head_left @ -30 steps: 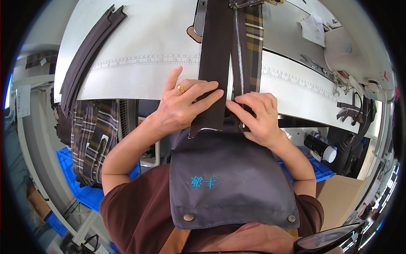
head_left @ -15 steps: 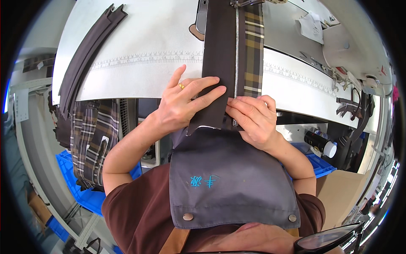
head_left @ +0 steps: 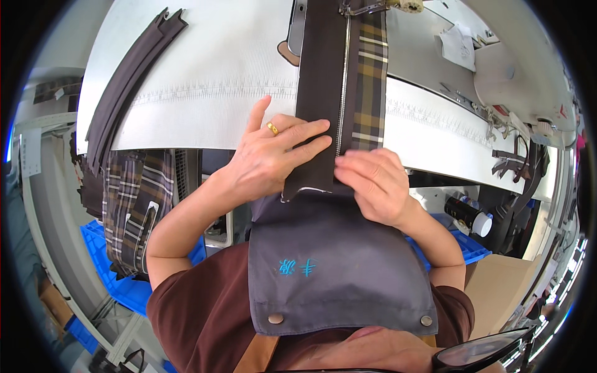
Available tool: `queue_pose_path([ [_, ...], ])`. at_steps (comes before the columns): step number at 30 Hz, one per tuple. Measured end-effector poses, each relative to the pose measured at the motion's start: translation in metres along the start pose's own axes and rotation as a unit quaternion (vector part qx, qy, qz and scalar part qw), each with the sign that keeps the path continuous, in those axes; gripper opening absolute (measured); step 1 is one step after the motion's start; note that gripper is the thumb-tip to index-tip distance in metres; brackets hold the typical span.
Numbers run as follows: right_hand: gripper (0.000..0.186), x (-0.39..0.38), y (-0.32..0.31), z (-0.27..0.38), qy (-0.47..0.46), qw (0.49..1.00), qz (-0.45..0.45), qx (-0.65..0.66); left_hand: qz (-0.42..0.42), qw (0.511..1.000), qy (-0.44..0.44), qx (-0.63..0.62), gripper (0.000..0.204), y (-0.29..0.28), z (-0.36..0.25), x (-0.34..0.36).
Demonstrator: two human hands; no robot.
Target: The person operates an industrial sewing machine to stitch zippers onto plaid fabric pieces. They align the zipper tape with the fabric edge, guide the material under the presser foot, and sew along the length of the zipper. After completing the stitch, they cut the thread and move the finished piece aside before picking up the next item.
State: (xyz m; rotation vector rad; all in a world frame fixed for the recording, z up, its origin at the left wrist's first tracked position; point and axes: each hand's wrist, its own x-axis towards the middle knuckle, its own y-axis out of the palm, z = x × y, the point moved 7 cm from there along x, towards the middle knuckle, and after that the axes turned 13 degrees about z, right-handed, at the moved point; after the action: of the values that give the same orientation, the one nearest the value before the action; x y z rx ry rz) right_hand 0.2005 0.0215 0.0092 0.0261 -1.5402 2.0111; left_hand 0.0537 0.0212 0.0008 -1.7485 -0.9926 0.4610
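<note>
Your left hand (head_left: pixel 266 152) spreads over smooth dark cloth (head_left: pixel 318 74), your right hand (head_left: pixel 377 184) curls by the toothed zip (head_left: pixel 343 93), hold unclear; bare worktop (head_left: pixel 205 118) opens leftward.

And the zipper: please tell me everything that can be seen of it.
The zipper is a long, narrow row of silvery, metallic-looking teeth along dark tape. It lies almost straight, between dark brown fabric on its left and plaid fabric on its right. It runs from near a metal machine part down to the right hand, whose blurred fingertips appear to touch its lower end. The left hand rests on the brown fabric beside it.
</note>
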Motion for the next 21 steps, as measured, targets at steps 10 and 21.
queue_pose_path([
  [10,0.039,0.008,0.004,-0.012,0.030,0.996,0.073,-0.033,0.020,0.989,0.037,0.141,0.038,-0.006,0.027,0.034],
  [21,0.037,0.009,0.004,-0.014,0.011,0.997,0.080,-0.004,-0.002,0.997,-0.012,0.076,0.036,-0.025,0.097,0.106],
])
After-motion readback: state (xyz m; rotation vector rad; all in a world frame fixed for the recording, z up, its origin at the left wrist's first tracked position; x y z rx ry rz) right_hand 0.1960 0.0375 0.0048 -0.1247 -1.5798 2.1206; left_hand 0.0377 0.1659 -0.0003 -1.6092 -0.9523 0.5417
